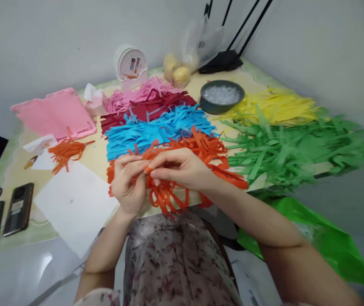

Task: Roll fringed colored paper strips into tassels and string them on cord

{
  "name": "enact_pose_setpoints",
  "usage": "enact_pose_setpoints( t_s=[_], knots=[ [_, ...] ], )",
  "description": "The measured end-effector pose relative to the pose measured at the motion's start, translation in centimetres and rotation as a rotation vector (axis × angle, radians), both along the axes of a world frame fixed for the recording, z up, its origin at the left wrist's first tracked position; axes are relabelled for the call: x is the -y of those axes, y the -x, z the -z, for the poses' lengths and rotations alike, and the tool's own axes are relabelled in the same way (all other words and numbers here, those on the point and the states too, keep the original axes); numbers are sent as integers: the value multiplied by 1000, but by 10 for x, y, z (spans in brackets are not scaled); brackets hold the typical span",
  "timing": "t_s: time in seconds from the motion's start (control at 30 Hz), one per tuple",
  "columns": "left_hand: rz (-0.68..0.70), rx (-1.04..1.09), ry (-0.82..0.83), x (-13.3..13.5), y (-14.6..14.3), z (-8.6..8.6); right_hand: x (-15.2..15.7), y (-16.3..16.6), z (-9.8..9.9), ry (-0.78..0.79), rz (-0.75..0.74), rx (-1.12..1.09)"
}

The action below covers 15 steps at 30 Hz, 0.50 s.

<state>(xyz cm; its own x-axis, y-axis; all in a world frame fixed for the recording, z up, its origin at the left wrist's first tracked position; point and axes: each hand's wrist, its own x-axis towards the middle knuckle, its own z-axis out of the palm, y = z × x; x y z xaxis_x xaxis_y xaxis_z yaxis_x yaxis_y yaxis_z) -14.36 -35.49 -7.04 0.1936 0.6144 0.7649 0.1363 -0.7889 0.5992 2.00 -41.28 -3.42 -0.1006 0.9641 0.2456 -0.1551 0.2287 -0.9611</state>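
My left hand (129, 180) and my right hand (182, 168) meet in front of me at the table's near edge. Between their pinched fingertips is the bunched end of an orange paper tassel (165, 199), whose cut strips hang below my right hand. Its tip is mostly hidden by my fingers. Behind my hands lies a pile of orange fringed paper (207, 146). Farther back come blue fringed paper (159, 129), dark red fringed paper (150, 108) and pink fringed paper (140, 93). A separate orange tassel (67, 152) rests at the left.
Yellow fringed paper (274, 108) and green fringed paper (290, 146) spread at the right, near a dark bowl (221, 97) of clear pieces. At left are a white sheet (76, 206), two phones, one a dark phone (19, 208), and a pink folder (54, 114). A green bag (322, 242) sits below.
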Motion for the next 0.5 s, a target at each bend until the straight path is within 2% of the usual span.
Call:
enact_pose_setpoints(
  t_s=[0.07,0.17,0.3,0.4,0.47,0.5],
  knots=[
    [39,102,195,5,-9,-2,-6,0,0,-114,69,73],
    [115,180,412,6,-18,-3,-11,3,-2,-192,191,200],
    [81,225,504,-5,-29,-4,-17,1,-8,-284,324,511],
    [-11,382,475,-23,-32,-9,-40,-47,-13,-323,400,858],
    [-39,497,470,-36,-30,-11,-65,-107,-13,-126,661,1011],
    [-28,526,492,-41,-28,-11,-78,-142,-10,-45,743,1034]
  ],
)
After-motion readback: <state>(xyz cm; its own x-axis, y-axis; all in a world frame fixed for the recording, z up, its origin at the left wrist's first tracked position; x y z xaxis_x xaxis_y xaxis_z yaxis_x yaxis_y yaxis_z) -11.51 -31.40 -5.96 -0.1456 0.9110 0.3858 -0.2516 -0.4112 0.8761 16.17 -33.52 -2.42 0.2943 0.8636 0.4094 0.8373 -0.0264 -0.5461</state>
